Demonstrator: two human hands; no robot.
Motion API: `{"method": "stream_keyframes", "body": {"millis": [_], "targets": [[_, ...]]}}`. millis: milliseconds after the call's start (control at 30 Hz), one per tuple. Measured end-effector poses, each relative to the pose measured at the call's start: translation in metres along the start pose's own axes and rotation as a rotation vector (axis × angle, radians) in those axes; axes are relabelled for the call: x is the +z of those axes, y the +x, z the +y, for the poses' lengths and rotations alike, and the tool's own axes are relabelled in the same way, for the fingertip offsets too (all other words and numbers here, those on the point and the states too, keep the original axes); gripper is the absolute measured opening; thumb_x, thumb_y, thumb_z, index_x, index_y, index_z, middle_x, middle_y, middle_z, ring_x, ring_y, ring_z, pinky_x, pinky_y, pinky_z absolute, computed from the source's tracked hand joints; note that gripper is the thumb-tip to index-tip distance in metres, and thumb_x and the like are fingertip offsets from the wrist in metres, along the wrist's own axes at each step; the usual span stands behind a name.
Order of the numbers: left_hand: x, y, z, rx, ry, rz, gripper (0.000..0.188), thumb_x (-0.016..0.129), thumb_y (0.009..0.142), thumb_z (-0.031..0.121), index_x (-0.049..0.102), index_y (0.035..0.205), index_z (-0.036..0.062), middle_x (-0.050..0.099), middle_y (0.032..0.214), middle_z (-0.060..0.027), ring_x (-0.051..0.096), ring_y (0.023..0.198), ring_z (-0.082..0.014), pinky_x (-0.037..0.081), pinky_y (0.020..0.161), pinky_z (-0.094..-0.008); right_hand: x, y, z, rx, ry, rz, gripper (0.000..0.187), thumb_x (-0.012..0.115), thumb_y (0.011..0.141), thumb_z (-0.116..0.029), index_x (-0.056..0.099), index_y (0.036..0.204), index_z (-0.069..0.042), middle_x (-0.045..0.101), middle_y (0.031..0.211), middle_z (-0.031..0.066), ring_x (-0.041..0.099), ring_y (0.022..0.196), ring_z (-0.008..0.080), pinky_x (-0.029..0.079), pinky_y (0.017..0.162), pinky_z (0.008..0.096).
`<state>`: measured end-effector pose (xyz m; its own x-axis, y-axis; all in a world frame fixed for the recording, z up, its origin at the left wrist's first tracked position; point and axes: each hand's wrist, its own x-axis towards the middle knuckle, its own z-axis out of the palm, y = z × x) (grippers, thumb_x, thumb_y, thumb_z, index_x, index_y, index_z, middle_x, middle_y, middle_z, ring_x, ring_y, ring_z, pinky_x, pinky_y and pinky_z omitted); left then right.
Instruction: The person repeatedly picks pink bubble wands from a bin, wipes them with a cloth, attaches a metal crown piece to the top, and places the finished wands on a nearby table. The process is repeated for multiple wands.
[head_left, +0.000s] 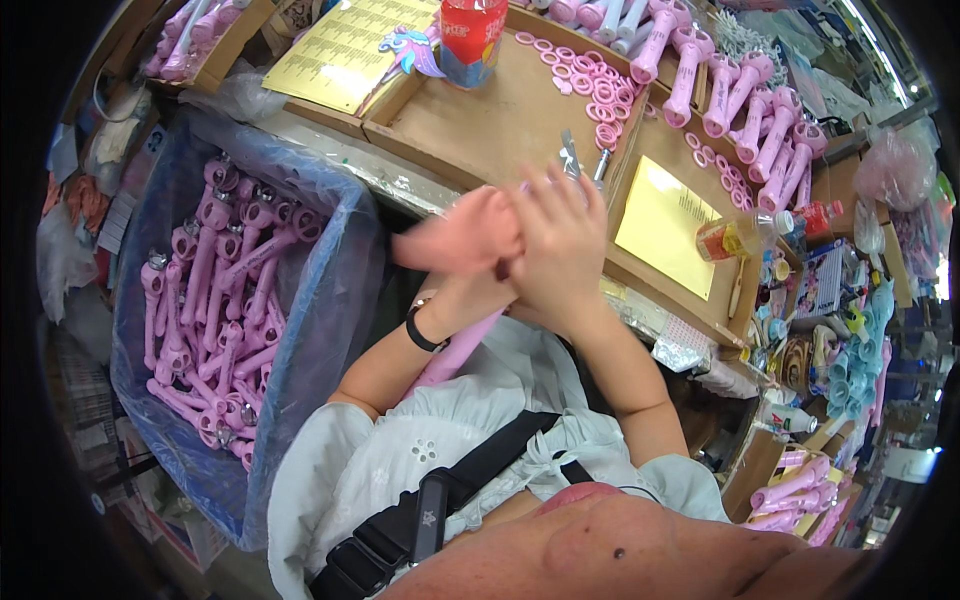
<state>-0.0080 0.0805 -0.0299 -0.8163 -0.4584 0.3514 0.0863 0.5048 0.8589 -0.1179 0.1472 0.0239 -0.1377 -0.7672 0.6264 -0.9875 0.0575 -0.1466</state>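
My left hand (462,236), with a black band on its wrist, is smeared by motion. Pressed against it is my right hand (558,238), its fingers pointing up and partly blurred. From beneath the hands a pink plastic wand handle (455,350) slants down to the lap; its upper end is hidden, so which hand grips it cannot be made out. Just beyond the fingers lie a silver metal tool (570,155) and a slim metal-tipped tool (602,166) in the cardboard tray (480,130).
A blue-lined bin (345,270) of pink handles (215,290) stands at left. Pink rings (605,95) and finished-looking pink handles (690,75) lie far right. Drink bottles (470,45), yellow sheets (668,225) and a unicorn-shaped piece (410,50) sit on the bench.
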Motion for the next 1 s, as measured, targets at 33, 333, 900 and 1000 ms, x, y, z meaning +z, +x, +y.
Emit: {"method": "stream_keyframes", "body": {"millis": [33, 333, 900, 1000], "targets": [[0.0, -0.004, 0.001, -0.261, -0.144, -0.071, 0.049, 0.068, 0.079, 0.018, 0.045, 0.117, -0.0029, 0.061, 0.095, -0.0096, 0.06, 0.076, -0.0114, 0.049, 0.064, -0.0246, 0.003, 0.007, 0.012, 0.033, -0.053, -0.048, 0.037, 0.062, 0.067, -0.02, 0.064, 0.101, -0.005, 0.055, 0.118, 0.0168, 0.048, 0.114, 0.0344, 0.03, 0.1, 0.048], [-0.012, -0.012, 0.019, -0.565, -0.817, -0.157, 0.05, 0.064, 0.084, 0.017, 0.039, 0.124, 0.0002, 0.058, 0.095, -0.0068, 0.059, 0.065, -0.0107, 0.049, 0.054, -0.0237, 0.008, -0.014, 0.055, 0.597, 1.061, 0.116, 0.047, 0.06, 0.078, -0.028, 0.054, 0.116, -0.002, 0.052, 0.121, 0.0169, 0.05, 0.113, 0.0321, 0.038, 0.095, 0.0368], [-0.006, -0.024, 0.023, 0.041, -0.144, 0.071, 0.094, 0.081, 0.068, 0.031, 0.023, 0.135, 0.0, 0.06, 0.103, -0.0187, 0.065, 0.088, -0.0294, 0.053, 0.074, -0.0344, 0.007, -0.062, 0.006, 0.957, 1.882, 0.454, 0.056, 0.04, 0.093, -0.05, 0.043, 0.125, -0.004, 0.051, 0.12, 0.0136, 0.053, 0.107, 0.0241, 0.044, 0.092, 0.0364], [-0.002, -0.032, 0.04, 0.081, 0.16, 0.147, 0.106, 0.084, 0.06, 0.035, 0.02, 0.133, -0.0066, 0.06, 0.1, -0.0234, 0.065, 0.089, -0.033, 0.053, 0.071, -0.0369, 0.002, -0.064, -0.001, 1.112, 1.91, 0.395, 0.053, 0.043, 0.092, -0.046, 0.043, 0.125, -0.004, 0.051, 0.119, 0.0128, 0.053, 0.107, 0.0232, 0.044, 0.091, 0.0356]]}}
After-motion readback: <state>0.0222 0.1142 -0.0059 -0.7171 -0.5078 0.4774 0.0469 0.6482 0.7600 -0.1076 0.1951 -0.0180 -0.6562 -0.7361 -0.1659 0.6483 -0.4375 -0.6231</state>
